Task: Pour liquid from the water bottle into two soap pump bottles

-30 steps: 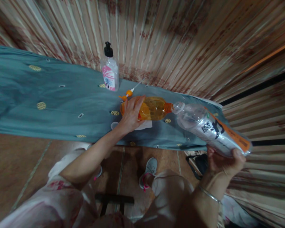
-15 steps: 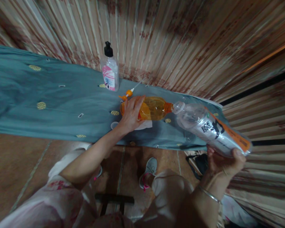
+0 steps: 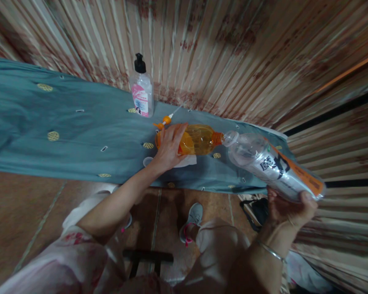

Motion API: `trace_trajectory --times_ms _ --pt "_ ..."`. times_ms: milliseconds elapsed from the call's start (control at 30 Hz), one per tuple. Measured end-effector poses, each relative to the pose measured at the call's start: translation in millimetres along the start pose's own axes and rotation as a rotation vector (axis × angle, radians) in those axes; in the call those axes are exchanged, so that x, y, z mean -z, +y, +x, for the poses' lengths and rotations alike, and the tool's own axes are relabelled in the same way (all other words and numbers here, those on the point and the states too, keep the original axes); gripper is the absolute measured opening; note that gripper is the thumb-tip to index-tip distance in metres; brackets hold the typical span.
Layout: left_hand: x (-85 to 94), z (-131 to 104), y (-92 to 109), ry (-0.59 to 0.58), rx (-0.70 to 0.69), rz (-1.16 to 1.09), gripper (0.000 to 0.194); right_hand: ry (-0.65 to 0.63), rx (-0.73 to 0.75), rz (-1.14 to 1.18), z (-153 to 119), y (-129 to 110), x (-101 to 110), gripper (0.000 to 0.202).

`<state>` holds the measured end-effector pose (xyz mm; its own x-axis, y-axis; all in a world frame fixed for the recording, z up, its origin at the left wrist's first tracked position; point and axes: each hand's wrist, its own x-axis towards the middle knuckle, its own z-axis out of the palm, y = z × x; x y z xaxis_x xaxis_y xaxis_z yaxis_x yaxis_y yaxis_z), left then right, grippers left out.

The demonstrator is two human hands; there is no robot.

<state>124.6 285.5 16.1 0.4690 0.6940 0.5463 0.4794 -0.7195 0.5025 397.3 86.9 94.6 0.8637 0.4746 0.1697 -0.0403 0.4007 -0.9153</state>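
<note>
My left hand [image 3: 171,148] is wrapped round an orange translucent bottle [image 3: 201,139], which lies tilted on its side with its neck to the right. In my right hand [image 3: 290,210] is the base end of a clear plastic bottle [image 3: 265,163] with an orange and silver label. The clear bottle slants down to the left, and its mouth meets the orange bottle's neck. Just behind my left hand lies an orange pump head [image 3: 166,120] with a thin tube. Partly under the orange bottle is a white paper [image 3: 187,161].
A clear pump bottle [image 3: 142,96] with a black top stands near the curtain [image 3: 110,49]. A small clear round item [image 3: 147,161] lies on the teal cloth [image 3: 79,134]. Below are a dark stool [image 3: 148,256] and a black bag [image 3: 259,212].
</note>
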Motion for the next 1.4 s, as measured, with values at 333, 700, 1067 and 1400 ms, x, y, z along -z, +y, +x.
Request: trace_trajectory --times_ms 333,700,1067,1400 --pt "0.2 -0.5 0.9 0.013 0.001 0.000 0.094 0.020 -0.015 0.016 -0.8 -0.8 -0.7 0.046" --pt "-1.3 -0.2 0.7 0.019 0.016 0.001 0.091 0.037 -0.015 0.008 0.0 -0.4 0.0 0.050" --pt "-2.4 -0.8 -1.3 0.022 -0.006 -0.003 0.093 0.042 -0.007 0.019 -1.6 -1.1 -3.0 0.052" --pt "-2.6 -1.5 -0.7 0.043 -0.021 0.012 0.092 0.002 0.009 0.036 1.2 1.7 2.7 0.048"
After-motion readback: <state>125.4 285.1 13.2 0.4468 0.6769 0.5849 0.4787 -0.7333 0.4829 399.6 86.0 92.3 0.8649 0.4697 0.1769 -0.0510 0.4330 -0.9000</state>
